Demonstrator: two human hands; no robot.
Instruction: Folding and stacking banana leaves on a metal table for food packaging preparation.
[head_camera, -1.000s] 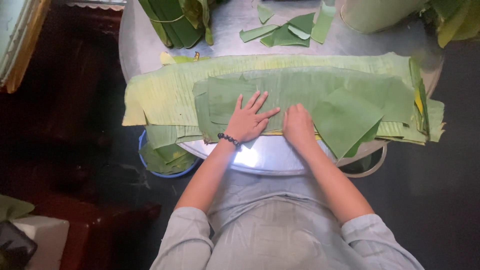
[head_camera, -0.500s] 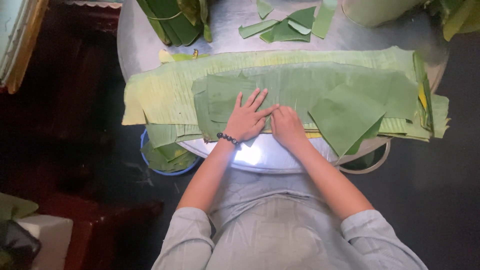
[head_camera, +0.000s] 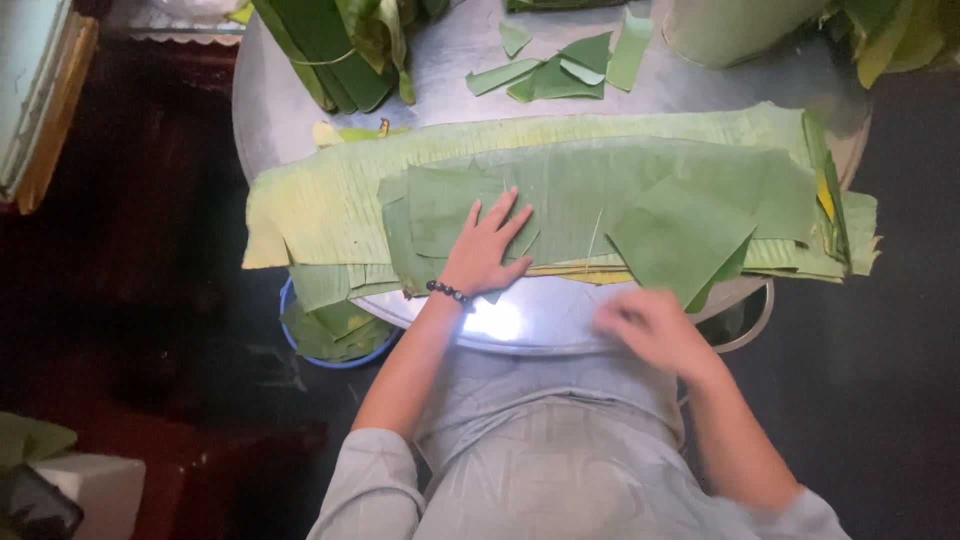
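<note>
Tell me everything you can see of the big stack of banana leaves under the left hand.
The stack of banana leaves lies flat across the near half of the round metal table, overhanging its edge at both ends. Long pale yellow-green sheets lie at the bottom; darker green cut pieces lie on top, one squarish piece tilted at the right. Fine ribs run across the leaves, and some edges look frayed and yellowed. The left hand presses flat on the top pieces, fingers spread. The right hand is blurred, off the stack near the table's front edge.
</note>
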